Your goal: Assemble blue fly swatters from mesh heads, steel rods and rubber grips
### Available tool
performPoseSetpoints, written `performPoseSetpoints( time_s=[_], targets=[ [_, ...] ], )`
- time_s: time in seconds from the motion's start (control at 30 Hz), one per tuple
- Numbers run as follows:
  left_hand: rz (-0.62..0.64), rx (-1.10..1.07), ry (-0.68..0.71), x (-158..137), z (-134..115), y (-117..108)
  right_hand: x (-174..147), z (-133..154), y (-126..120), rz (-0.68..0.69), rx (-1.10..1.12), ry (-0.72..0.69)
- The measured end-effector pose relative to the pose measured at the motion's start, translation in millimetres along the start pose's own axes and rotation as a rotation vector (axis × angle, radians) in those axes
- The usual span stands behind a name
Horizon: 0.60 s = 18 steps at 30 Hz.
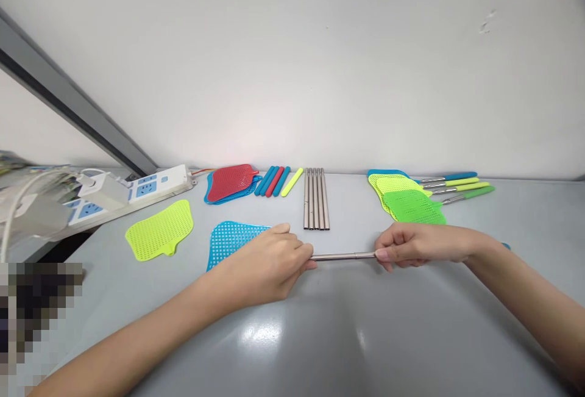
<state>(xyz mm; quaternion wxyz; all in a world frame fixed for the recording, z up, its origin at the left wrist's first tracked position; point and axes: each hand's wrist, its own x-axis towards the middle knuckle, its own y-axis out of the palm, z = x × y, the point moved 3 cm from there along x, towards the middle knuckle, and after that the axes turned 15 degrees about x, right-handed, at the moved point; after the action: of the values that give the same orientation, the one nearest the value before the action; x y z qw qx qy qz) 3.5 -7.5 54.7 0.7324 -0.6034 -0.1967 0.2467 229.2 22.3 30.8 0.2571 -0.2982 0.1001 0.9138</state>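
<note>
This looks like a workshop or light assembly area: a grey counter point(338, 324) stands against a plain white wall point(311, 80), with a power strip point(177, 178) at its left. Sorted groups of loose mesh swatter heads point(159, 230), coloured grips point(275, 181) and metal tubes point(316, 199) lie there, with whole swatters point(414, 205) at the right.

Standing here squinting and honestly I can't read a single word, number or logo anywhere. The power strip point(161, 186) is too small to make out any print on, and I get zero legible lettering off the metal rod point(336, 257) or the red mesh head point(231, 182) either.
</note>
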Motion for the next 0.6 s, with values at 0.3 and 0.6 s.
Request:
performPoseSetpoints(
  time_s=[0.3, 0.6],
  targets=[
    [-0.06, 0.067, 0.017, -2, -9, 6, 7, -12, 6, 0.051, 0.247, 0.04],
    [-0.196, 0.188, 0.038, -2, -17, 1, 15, -22, 13, 0.128, 0.44, 0.161]
  ],
)
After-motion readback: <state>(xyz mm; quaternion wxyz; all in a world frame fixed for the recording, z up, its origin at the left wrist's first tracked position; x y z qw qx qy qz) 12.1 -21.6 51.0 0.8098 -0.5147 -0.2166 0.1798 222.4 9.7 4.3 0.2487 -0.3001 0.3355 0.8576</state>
